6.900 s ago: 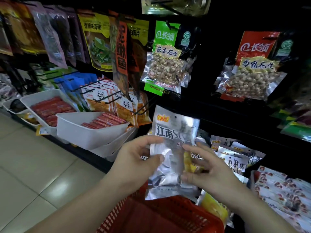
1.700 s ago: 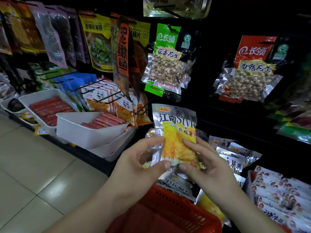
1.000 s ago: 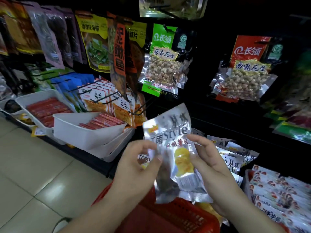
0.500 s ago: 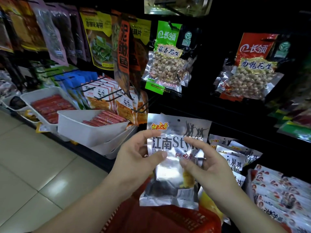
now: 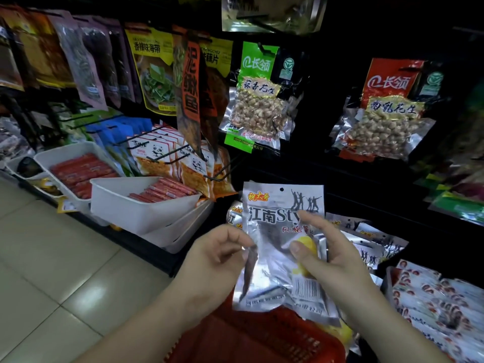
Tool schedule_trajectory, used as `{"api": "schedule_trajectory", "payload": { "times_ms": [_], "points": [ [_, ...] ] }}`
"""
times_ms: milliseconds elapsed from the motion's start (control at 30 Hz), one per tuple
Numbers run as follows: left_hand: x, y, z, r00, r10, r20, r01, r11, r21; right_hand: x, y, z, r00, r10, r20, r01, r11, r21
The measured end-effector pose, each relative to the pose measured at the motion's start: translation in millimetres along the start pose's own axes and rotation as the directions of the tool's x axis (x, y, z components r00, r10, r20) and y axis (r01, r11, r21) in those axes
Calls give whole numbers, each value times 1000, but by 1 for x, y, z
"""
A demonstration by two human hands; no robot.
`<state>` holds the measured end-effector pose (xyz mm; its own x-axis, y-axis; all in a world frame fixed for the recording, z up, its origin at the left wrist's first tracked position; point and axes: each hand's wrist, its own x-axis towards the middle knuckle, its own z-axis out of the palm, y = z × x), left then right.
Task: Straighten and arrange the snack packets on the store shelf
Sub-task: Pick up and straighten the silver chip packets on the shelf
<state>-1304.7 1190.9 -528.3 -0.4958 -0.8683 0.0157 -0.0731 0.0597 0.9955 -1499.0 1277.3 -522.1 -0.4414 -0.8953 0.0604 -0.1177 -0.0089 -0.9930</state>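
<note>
One silver snack packet (image 5: pixel 272 273) is upright above the red basket (image 5: pixel 248 341). Left hand (image 5: pixel 217 255) pinches its left edge; right hand (image 5: pixel 332 258) pinches its right side, thumb in front.

The crinkled silver snack packet (image 5: pixel 272 271) is upright, front showing, just before similar packets (image 5: pixel 366 247) lying shelved.

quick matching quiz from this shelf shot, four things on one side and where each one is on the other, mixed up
Things
1 red basket
2 green-label peanut packet
3 silver snack packet
4 white tray of sausages

Places
A gripped by the left hand and right hand
B low down, left of both hands
C bottom of the view, below the gripped packet
D hanging up high

Pairs: 1-C, 2-D, 3-A, 4-B
</note>
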Motion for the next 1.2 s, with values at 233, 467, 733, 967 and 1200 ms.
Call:
{"api": "schedule_trajectory", "payload": {
  "times_ms": [233,467,733,967,1200],
  "points": [
    [4,-8,-5,994,-1,-108,12,996,93,-3,3,-10,976,23,217,-29,999,25],
    [-6,-6,2,938,347,1,-322,870,374,-8,8,-1,987,-47,152,90,954,-286],
    [-7,-1,22,987,157,39,-162,967,194,-20,-11,-3,915,23,404,-51,997,59],
    [2,2,8,977,31,212,-46,997,68,-18,-13,-20,971,-232,-58,182,875,-448],
    [-11,1,12,991,87,104,-86,996,-10,-40,-18,-21,982,-187,-12,167,905,-392]
  ]
}}
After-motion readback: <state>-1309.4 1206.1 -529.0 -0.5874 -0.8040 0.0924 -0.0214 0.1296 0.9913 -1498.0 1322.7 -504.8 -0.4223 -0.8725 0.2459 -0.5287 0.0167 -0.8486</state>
